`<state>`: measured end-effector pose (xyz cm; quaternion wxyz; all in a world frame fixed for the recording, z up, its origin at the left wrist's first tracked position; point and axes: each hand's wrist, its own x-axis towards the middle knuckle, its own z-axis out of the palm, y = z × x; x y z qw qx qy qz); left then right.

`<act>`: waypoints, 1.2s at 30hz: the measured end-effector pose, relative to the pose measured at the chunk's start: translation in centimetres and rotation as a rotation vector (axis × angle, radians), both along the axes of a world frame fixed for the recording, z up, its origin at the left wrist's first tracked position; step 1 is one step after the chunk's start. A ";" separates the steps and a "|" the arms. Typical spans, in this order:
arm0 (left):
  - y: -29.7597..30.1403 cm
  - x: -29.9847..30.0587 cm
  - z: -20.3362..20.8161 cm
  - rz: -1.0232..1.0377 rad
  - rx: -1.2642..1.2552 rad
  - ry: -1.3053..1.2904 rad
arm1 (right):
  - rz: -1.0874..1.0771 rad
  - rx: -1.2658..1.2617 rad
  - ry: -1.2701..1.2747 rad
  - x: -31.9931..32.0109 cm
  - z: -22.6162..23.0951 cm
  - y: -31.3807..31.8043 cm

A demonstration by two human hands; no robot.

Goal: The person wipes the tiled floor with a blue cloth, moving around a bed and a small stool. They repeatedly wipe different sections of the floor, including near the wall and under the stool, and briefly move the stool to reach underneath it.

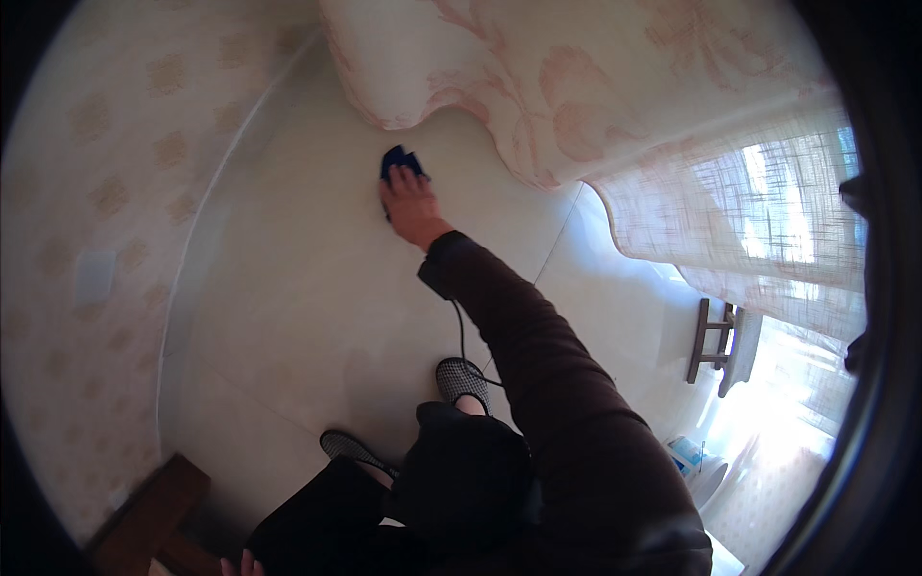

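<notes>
My right hand (415, 209) reaches far forward and presses down on a folded dark blue cloth (399, 158) against the pale floor. The fingers lie over the cloth, whose far end and left edge show beyond them. At the bottom left, only the fingertips of my left hand (242, 564) come into view, slightly apart, beside a brown wooden piece of furniture (158, 509). No object shows in them, and the rest of that hand is cut off by the lower edge.
A patterned curtain (567, 106) hangs close to the floor beyond my right hand. Patterned wall (125, 182) runs along the left. A small wooden stool (715, 341) stands by the bright window side. My slippered feet (461, 377) are below, with a dark cord (462, 331) near one.
</notes>
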<state>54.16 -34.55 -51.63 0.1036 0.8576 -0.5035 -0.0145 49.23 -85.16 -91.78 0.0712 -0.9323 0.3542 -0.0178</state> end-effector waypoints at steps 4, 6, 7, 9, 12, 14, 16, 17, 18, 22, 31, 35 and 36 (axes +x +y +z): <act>-0.5 -0.1 0.0 -0.021 -0.002 -0.002 | -0.237 -0.043 -0.100 -11.4 -2.4 -3.7; -0.7 -0.3 0.1 -0.024 0.005 -0.009 | -0.329 -0.134 -0.304 -20.6 -2.9 -5.1; -0.7 -0.6 0.1 -0.021 0.008 -0.019 | -0.415 -0.146 -0.287 -25.5 -3.0 -4.5; -1.0 -0.9 0.3 -0.017 0.008 -0.042 | -0.600 -0.199 0.020 -34.8 -2.7 -1.4; -1.5 -1.0 0.3 -0.035 -0.039 -0.027 | -0.912 -0.120 0.170 -45.4 -0.5 6.6; -1.7 -1.2 0.4 -0.028 -0.045 -0.033 | -1.187 0.101 0.127 -49.3 2.0 10.2; -1.6 -1.2 0.5 -0.035 -0.046 -0.040 | -1.315 -0.012 0.025 -49.1 3.8 12.7; -1.5 -1.2 0.4 -0.043 -0.051 -0.044 | -1.143 -0.095 -0.049 -47.8 4.3 13.2; -1.4 -1.2 0.3 -0.051 -0.058 -0.049 | -1.001 -0.153 -0.100 -46.0 4.9 13.4; -0.4 -1.2 0.1 -0.030 0.060 -0.073 | -0.573 0.149 -0.590 -32.6 5.6 14.9; 1.5 -1.6 -0.1 0.058 0.083 -0.153 | 0.171 0.302 -0.288 -16.9 3.2 19.6; 1.9 -1.7 -0.2 0.074 0.052 -0.126 | -0.265 0.103 -0.256 -27.6 -0.5 18.8; 1.9 -1.7 -0.1 0.075 0.050 -0.126 | -0.413 0.093 -0.203 -31.7 -0.9 18.6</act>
